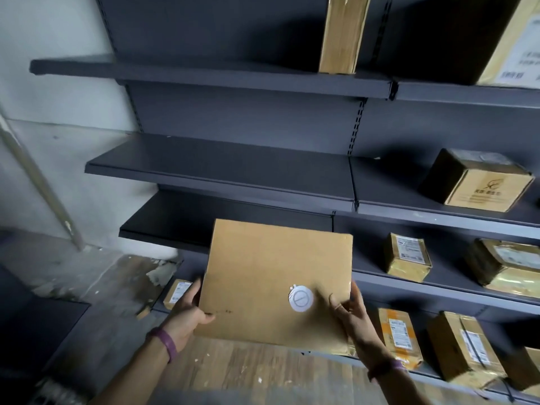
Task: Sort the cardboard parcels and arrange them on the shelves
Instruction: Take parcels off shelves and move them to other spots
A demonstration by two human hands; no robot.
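Left hand (187, 314), right hand (354, 317) hold parcel (271, 267); grey shelves (222, 171), wood floor (248, 372).

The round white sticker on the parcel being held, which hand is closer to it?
Right. The right hand grips the right edge of the parcel, thumb just beside the white sticker; the left hand holds the opposite edge, well away from it.
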